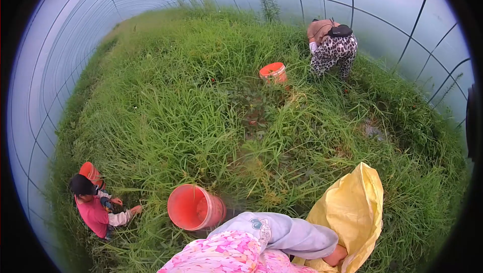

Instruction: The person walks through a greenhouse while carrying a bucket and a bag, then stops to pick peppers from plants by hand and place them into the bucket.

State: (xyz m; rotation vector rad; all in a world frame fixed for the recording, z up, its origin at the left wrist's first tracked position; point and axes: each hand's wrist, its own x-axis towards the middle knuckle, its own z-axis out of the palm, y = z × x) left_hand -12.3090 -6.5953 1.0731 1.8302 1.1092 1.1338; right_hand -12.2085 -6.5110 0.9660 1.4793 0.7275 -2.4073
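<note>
At the lower right a yellow woven sack (352, 207) stands with its mouth spread open. One hand (335, 256), at the end of a grey sleeve reaching to the right, is at the sack's near side. Its fingers are hidden by the sack, and I take it for my right hand, though the crossing sleeves leave this uncertain. My left hand does not show. Left of the grey sleeve, a red bucket (214, 210) leans in the grass with its mouth facing left. Something small and pale red lies inside it.
A person in pink (93, 212) crouches at the lower left beside a red bucket (89, 171). Another person (334, 47) bends over at the upper right, near an orange bucket (273, 72). Tall grass (176, 107) covers the ground under the curved tunnel frame (352, 6).
</note>
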